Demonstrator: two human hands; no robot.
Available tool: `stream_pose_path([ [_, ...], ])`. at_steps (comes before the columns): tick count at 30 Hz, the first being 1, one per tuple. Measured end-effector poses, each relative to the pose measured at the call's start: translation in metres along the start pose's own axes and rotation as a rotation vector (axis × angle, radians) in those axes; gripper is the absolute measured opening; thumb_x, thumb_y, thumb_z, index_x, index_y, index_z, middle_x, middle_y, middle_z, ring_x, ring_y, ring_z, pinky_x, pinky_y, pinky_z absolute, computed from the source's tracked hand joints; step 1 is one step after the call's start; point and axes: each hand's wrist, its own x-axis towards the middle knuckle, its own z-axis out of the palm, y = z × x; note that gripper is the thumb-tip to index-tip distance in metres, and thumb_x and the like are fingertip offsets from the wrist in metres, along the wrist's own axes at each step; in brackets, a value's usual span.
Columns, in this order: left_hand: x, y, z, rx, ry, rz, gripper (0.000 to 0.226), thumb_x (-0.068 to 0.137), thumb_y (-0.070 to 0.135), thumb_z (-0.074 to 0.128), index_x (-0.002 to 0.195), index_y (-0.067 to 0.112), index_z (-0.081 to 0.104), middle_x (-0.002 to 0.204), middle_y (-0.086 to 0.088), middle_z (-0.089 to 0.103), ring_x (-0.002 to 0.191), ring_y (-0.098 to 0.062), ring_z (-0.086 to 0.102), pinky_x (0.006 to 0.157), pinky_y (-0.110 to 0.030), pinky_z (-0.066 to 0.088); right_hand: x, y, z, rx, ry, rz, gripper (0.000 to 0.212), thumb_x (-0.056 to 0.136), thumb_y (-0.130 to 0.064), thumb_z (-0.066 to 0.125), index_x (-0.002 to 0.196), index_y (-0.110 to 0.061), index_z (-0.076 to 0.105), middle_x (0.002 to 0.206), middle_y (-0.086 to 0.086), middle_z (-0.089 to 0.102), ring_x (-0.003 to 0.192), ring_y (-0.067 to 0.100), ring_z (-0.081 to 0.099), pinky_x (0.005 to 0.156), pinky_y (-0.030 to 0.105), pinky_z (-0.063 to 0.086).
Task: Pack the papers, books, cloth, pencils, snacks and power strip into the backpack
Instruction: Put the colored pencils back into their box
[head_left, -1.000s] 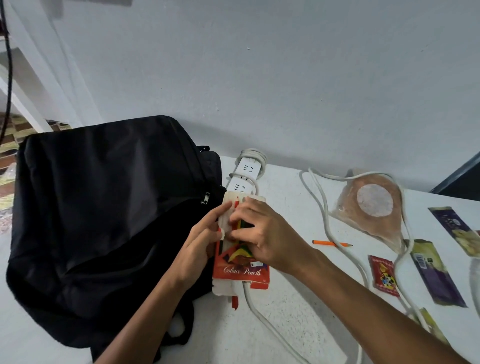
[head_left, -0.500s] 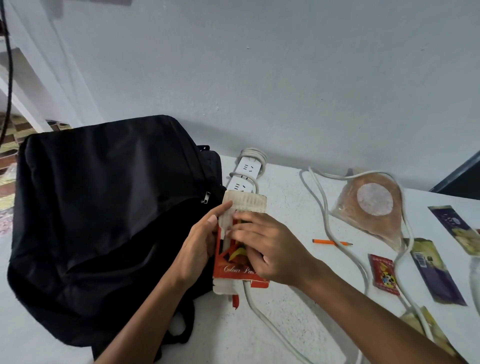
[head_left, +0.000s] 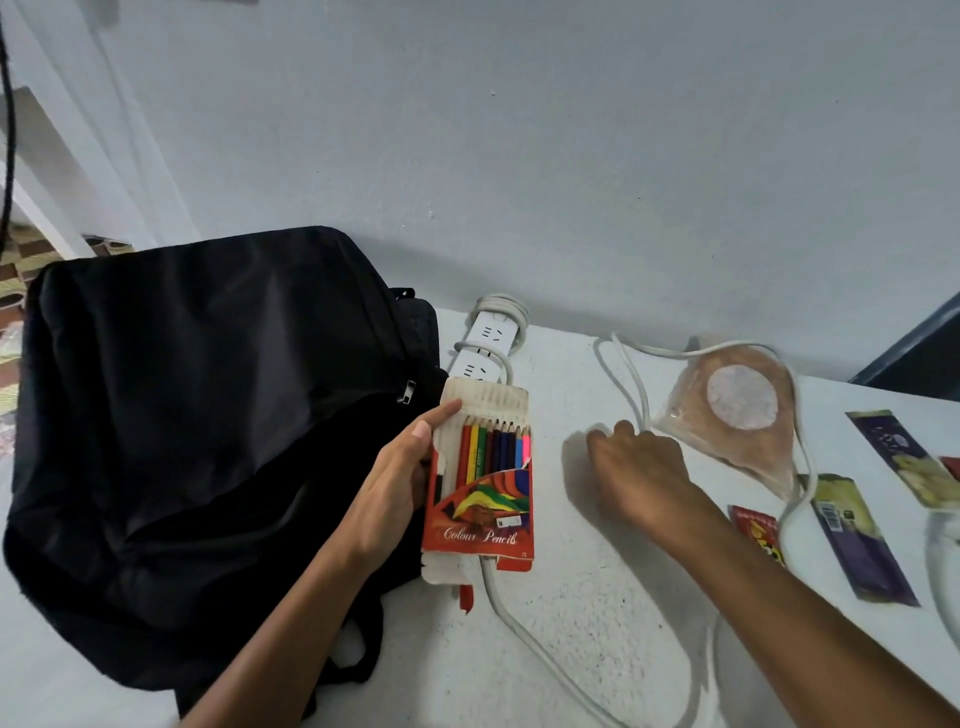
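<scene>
- Left hand (head_left: 400, 483) grips the pencil box (head_left: 480, 480) by its left edge, thumb laid along the top flap, fingers curled behind. That keeps the window facing up with the row of pencils (head_left: 496, 447) showing.
- The box sits just beside the backpack (head_left: 208, 415), partly over the power strip (head_left: 485, 348) and its cord (head_left: 524, 639). I'd say it is held ready there because the bag is the next stop.
- Bottom flaps of the box hang open and torn, so keeping it level looks wise or pencils could slide out.
- Right hand (head_left: 641, 473) is off the box, hovering low over the table (head_left: 597, 597) with fingers loosely spread, pinching nothing. It points toward the cord loop, likely after the loose pencil seen there; the hand hides that spot now.
- Backpack lies flat, black, zipper pull (head_left: 406, 391) near its right edge. I cannot tell how far the mouth is open.
- Snacks wait on the right: a round pastry bag (head_left: 737, 415) touching the cord, a red packet (head_left: 758, 530), a purple packet (head_left: 857, 540), another (head_left: 904, 457) near the frame edge.
- Room to move: bare table between box and right hand, and more toward the near edge. The cord snakes across both, so a sweeping arm could drag it.
- The strip lies close to the wall (head_left: 519, 156), tight against the bag, with little space behind it.
- Judging by what's out, packing is far from done.
</scene>
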Motion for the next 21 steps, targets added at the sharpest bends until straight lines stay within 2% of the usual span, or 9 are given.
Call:
stream_pose_path([
  [2,0.000,0.000,0.001,0.010,-0.002,0.004,0.048,0.091,0.049,0.032,0.131,0.030,0.049,0.121,-0.006,0.065,0.108,-0.030,0.065,0.087,-0.048,0.055,-0.001,0.001,0.002,-0.034,-0.011,-0.009,0.033,0.091,-0.010,0.046,0.124,-0.008,0.049,0.118,0.009,0.056,0.106,0.028,0.059,0.078,0.033,0.042],
  [5,-0.001,0.001,0.001,0.036,0.000,0.019,0.049,0.089,0.050,0.031,0.131,0.031,0.049,0.118,-0.004,0.065,0.107,-0.028,0.066,0.083,-0.042,0.057,-0.001,0.003,-0.005,-0.015,0.021,-0.047,0.028,0.090,-0.006,0.043,0.115,-0.011,0.053,0.109,0.006,0.064,0.098,0.025,0.063,0.072,0.031,0.040],
  [7,-0.001,0.001,0.001,0.051,0.007,0.024,0.047,0.089,0.050,0.031,0.129,0.034,0.050,0.114,-0.003,0.066,0.104,-0.027,0.067,0.080,-0.038,0.058,0.000,0.003,-0.007,0.024,0.038,-0.075,0.023,0.087,-0.005,0.045,0.105,-0.015,0.055,0.102,0.005,0.066,0.093,0.025,0.063,0.068,0.029,0.038],
  [9,-0.002,0.002,0.002,0.057,0.008,0.032,0.046,0.089,0.050,0.031,0.128,0.035,0.051,0.113,-0.002,0.067,0.104,-0.027,0.067,0.078,-0.036,0.058,0.003,0.002,-0.007,0.078,0.105,-0.115,0.013,0.085,-0.006,0.047,0.088,-0.017,0.052,0.092,0.004,0.066,0.085,0.023,0.062,0.067,0.031,0.044],
  [11,-0.002,0.002,0.002,0.061,0.008,0.034,0.046,0.088,0.050,0.031,0.128,0.034,0.050,0.114,-0.003,0.066,0.103,-0.026,0.067,0.078,-0.035,0.058,0.011,0.002,0.000,0.239,0.167,-0.133,0.008,0.083,-0.007,0.052,0.081,-0.015,0.054,0.084,0.003,0.063,0.076,0.018,0.058,0.066,0.029,0.049],
  [15,-0.002,0.003,0.003,0.062,0.005,0.036,0.047,0.088,0.050,0.031,0.129,0.034,0.050,0.118,-0.005,0.064,0.104,-0.027,0.067,0.080,-0.037,0.058,0.025,-0.002,0.003,0.740,0.369,-0.223,0.010,0.082,-0.006,0.063,0.090,-0.011,0.064,0.086,-0.003,0.056,0.077,0.007,0.053,0.065,0.012,0.043],
  [18,-0.002,0.002,0.002,0.069,-0.001,0.024,0.048,0.088,0.052,0.031,0.130,0.035,0.049,0.121,-0.010,0.060,0.105,-0.029,0.066,0.081,-0.039,0.057,0.021,-0.015,-0.005,1.012,0.507,-0.336,0.012,0.085,0.000,0.062,0.094,-0.007,0.068,0.091,-0.005,0.054,0.089,0.006,0.057,0.071,0.008,0.050],
  [21,-0.002,0.001,0.001,0.055,-0.005,0.026,0.048,0.089,0.051,0.031,0.130,0.033,0.049,0.120,-0.012,0.062,0.105,-0.030,0.066,0.081,-0.038,0.057,0.014,-0.029,-0.011,1.108,0.515,-0.502,0.022,0.088,0.004,0.059,0.106,-0.004,0.069,0.106,-0.003,0.056,0.106,0.006,0.053,0.076,0.012,0.053],
])
